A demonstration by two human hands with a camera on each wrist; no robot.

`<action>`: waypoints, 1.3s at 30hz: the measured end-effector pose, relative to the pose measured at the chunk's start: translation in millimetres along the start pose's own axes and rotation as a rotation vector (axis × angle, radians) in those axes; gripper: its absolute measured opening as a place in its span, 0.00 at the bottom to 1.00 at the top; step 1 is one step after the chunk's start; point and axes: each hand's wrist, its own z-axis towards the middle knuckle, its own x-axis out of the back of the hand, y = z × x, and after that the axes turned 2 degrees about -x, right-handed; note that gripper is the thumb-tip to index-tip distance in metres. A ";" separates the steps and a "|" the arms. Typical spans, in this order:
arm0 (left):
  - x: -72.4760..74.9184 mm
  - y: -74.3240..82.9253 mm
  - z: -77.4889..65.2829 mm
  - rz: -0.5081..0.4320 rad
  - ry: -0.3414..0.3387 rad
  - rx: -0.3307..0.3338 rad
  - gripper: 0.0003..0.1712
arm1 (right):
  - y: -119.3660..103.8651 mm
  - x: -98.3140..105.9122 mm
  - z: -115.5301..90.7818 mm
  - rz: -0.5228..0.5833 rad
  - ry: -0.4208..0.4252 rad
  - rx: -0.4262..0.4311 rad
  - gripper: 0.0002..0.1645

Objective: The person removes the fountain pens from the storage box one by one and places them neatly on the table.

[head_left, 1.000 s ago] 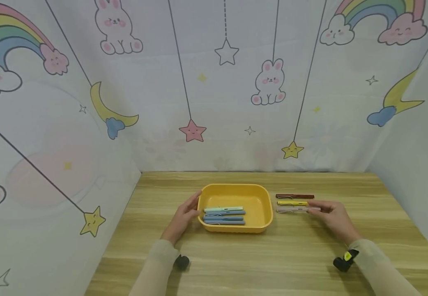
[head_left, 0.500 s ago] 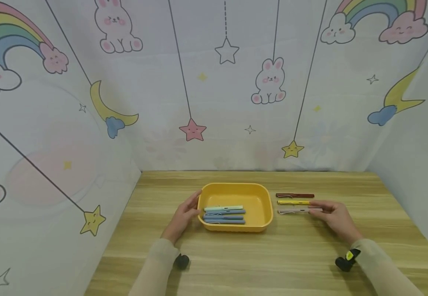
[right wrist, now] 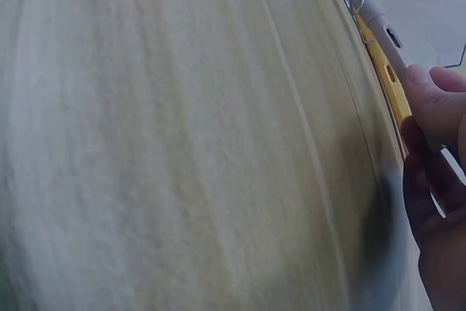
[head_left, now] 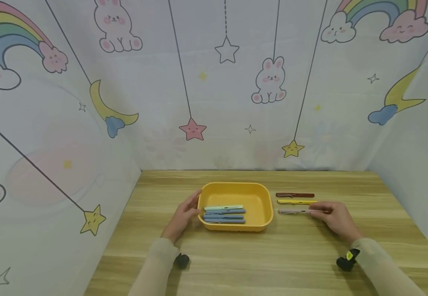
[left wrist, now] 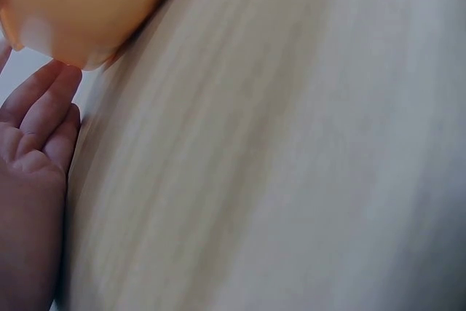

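The right hand (head_left: pixel 334 216) pinches the lilac pen (head_left: pixel 293 211) between thumb and fingers, right of the yellow tray (head_left: pixel 252 207); whether the pen is fully lifted cannot be told. The left hand (head_left: pixel 182 215) touches the tray's left wall, fingers loosely extended. Good handling calls for a firm, level pinch clear of the yellow pen (head_left: pixel 297 202) just beyond, with the tray steadied. A dark red pen (head_left: pixel 295 195) lies farthest back, right of the tray. Inside the tray, toward its near left, one pale green pen (head_left: pixel 223 208) and three blue pens (head_left: pixel 223 217) lie roughly parallel.
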 end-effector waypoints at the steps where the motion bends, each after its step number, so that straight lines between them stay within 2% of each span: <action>1: 0.0 -0.3 0.3 -0.001 0.002 0.000 0.39 | 0.2 -0.6 0.3 -0.013 0.004 0.008 0.13; 10: 1.0 -0.9 -0.1 0.005 -0.003 0.003 0.39 | 2.4 -7.5 1.6 -0.120 0.026 0.051 0.10; 24: 0.6 0.8 -1.0 -0.016 -0.011 0.002 0.40 | -3.7 -8.4 2.6 -0.141 0.022 0.069 0.11; 31: 0.9 -0.1 -1.0 0.004 -0.025 -0.023 0.39 | -3.4 -6.5 1.5 -0.155 -0.001 0.066 0.12; 39: -0.3 2.0 -1.8 0.018 -0.002 -0.001 0.39 | -2.8 -5.5 1.6 -0.156 0.014 0.052 0.11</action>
